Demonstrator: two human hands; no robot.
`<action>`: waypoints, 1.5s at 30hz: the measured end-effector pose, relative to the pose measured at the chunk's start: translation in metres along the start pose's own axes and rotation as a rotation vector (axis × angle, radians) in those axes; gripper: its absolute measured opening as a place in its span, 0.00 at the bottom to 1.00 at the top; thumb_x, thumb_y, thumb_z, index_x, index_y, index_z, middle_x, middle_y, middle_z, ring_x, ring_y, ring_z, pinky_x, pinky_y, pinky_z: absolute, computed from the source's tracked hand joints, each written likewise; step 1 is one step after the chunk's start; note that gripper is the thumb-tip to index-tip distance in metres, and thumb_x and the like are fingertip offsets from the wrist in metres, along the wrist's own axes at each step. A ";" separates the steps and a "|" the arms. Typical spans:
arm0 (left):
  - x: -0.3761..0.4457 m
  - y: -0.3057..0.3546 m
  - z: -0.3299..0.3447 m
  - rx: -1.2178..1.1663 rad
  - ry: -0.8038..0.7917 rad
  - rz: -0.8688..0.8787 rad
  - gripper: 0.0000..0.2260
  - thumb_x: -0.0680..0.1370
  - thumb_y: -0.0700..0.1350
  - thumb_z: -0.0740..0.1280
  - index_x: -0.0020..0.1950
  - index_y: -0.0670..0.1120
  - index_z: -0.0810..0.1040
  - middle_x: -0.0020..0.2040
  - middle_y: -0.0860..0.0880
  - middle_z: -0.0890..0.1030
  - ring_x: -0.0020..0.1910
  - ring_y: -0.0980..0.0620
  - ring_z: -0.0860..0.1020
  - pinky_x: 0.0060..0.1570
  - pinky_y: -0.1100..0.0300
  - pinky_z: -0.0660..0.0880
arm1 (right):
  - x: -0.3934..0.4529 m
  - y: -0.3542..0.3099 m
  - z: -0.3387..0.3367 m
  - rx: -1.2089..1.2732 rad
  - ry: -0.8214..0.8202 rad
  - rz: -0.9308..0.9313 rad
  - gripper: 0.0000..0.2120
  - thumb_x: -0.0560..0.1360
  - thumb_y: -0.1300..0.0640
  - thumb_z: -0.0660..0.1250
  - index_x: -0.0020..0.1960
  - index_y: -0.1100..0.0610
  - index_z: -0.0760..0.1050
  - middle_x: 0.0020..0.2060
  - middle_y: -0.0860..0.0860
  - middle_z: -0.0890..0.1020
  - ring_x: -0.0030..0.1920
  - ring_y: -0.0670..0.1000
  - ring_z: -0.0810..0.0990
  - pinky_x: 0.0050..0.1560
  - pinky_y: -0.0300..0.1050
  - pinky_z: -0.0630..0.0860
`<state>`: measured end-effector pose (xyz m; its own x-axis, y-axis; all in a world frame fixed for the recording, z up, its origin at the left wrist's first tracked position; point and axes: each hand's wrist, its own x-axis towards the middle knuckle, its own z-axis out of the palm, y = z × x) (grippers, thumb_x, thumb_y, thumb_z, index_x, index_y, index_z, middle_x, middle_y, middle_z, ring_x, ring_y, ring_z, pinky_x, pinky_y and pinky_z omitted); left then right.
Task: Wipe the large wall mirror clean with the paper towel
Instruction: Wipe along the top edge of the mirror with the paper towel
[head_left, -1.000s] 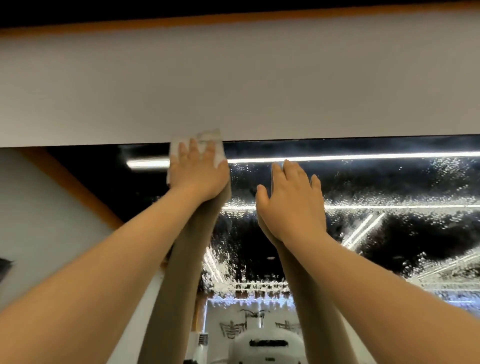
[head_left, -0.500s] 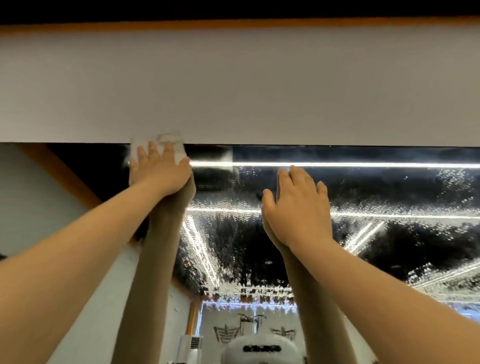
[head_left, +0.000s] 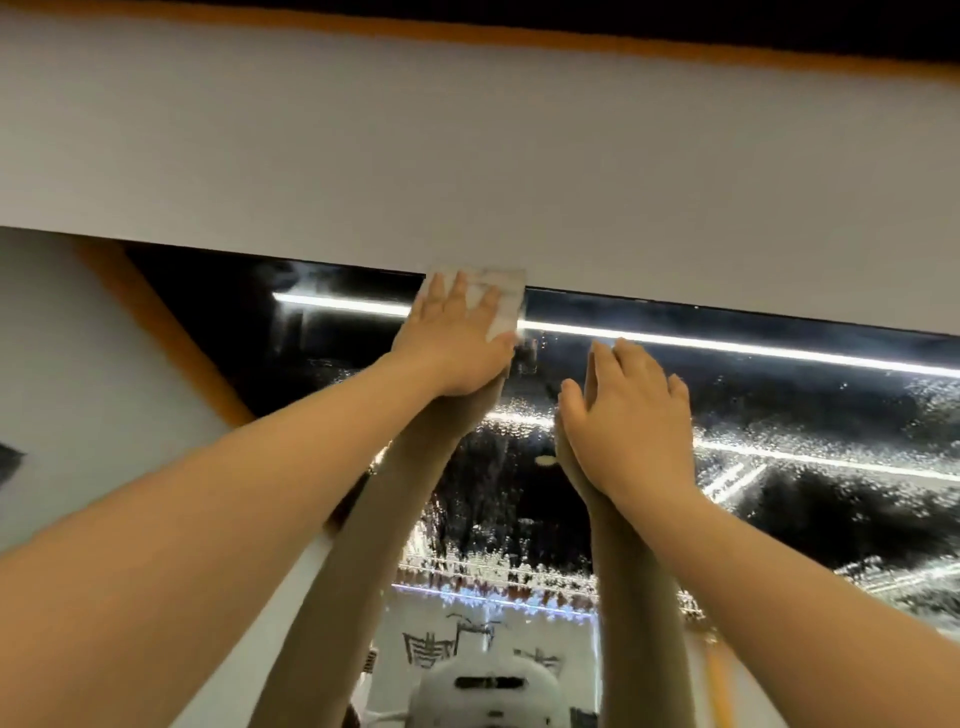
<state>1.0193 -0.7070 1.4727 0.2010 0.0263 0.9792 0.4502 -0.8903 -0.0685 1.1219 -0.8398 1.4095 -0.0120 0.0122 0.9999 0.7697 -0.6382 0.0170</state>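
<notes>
Pressing paper towel (head_left: 501, 299) flat at mirror (head_left: 779, 415) top edge, left hand (head_left: 457, 343) fingers straight up; right hand (head_left: 628, 415) flat, released.

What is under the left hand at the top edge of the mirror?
A white paper towel lies under the left hand, pressed flat against the mirror. Its upper and right edges show past the fingers; the rest, and the glass behind it, is covered.

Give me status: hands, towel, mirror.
Left hand flat, pressing paper towel at mirror's top edge. Right hand flat on the glass, empty. Droplets still cover the glass lower right. Nothing in the way.
</notes>
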 end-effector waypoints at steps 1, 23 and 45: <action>0.000 -0.013 -0.002 0.004 0.007 -0.024 0.28 0.83 0.59 0.46 0.80 0.52 0.40 0.79 0.43 0.38 0.77 0.41 0.37 0.74 0.48 0.38 | 0.000 0.000 -0.001 -0.003 -0.001 -0.002 0.27 0.82 0.46 0.51 0.78 0.55 0.56 0.76 0.52 0.60 0.76 0.52 0.56 0.76 0.57 0.50; -0.009 0.069 0.011 -0.035 0.016 0.031 0.29 0.83 0.59 0.46 0.79 0.51 0.38 0.79 0.43 0.37 0.77 0.42 0.36 0.75 0.46 0.37 | -0.006 0.014 -0.007 -0.052 -0.051 -0.088 0.26 0.83 0.48 0.48 0.79 0.53 0.50 0.79 0.49 0.52 0.78 0.49 0.48 0.76 0.54 0.47; -0.011 0.094 0.025 -0.021 0.088 -0.116 0.28 0.83 0.57 0.46 0.80 0.51 0.40 0.80 0.44 0.39 0.78 0.43 0.38 0.75 0.47 0.37 | 0.004 0.136 -0.033 -0.050 -0.001 0.099 0.30 0.82 0.41 0.49 0.80 0.53 0.49 0.79 0.49 0.51 0.78 0.49 0.47 0.76 0.54 0.44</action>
<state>1.0806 -0.7796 1.4508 0.0710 0.0904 0.9934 0.4477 -0.8928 0.0492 1.2058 -0.9522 1.4155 0.0633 -0.0524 0.9966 0.7346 -0.6735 -0.0821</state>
